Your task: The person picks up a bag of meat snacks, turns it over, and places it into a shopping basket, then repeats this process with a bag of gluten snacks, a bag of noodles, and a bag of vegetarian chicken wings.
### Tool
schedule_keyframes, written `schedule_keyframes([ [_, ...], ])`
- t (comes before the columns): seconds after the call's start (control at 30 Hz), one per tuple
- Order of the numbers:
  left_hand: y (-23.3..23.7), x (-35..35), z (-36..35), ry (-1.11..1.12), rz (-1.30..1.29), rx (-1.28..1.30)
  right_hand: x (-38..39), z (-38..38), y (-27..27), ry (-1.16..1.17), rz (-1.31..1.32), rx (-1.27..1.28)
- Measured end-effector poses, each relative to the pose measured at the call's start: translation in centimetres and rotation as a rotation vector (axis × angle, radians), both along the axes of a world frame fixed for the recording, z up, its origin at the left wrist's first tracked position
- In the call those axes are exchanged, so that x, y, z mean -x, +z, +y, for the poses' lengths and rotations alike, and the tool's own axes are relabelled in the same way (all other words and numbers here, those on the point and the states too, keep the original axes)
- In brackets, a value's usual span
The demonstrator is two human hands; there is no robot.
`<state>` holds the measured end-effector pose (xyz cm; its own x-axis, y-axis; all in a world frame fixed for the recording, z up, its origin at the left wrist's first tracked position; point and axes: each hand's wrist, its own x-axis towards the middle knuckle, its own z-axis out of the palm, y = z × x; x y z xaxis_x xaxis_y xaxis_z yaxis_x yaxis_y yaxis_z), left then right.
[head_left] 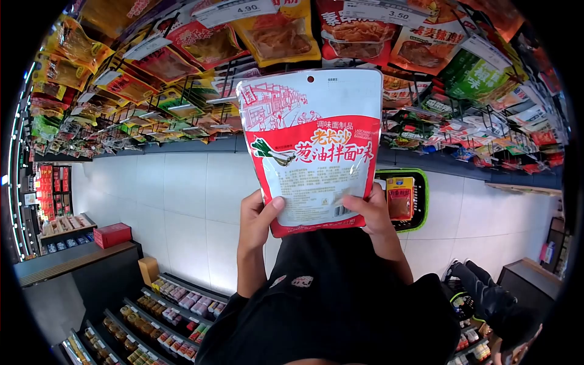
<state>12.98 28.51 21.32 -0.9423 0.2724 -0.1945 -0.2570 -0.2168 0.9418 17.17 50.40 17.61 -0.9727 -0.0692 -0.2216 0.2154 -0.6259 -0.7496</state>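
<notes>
A large white and red snack bag (310,152) is held upright in front of me, its printed face with Chinese lettering and a spring onion picture turned toward me. My left hand (260,213) grips its lower left edge, thumb on the front. On the lower right edge my right hand (370,210) pinches it the same way, the thumb beside the barcode. The fingers behind the bag are hidden. Below and right of the bag, a black shopping basket with a green rim (424,201) is on the floor, with a yellow and red snack packet (400,199) in it.
Hanging snack bags (277,36) with price tags fill the rack ahead. Shelves of jars and packets (176,310) stand at the lower left. A red box (112,235) rests on a counter. Another person (486,292) is at the lower right. Pale floor tiles (188,201) lie between.
</notes>
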Motion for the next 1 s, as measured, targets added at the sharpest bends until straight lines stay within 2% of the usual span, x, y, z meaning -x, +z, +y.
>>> schedule_keyframes([
  [0.4,1.3,2.2,-0.6,-0.013,0.032,-0.003,1.5,-0.7,0.9,-0.002,0.068,-0.077],
  [1.0,0.6,5.0,-1.6,-0.02,0.048,-0.043,4.4,-1.8,1.9,-0.015,0.064,-0.121],
])
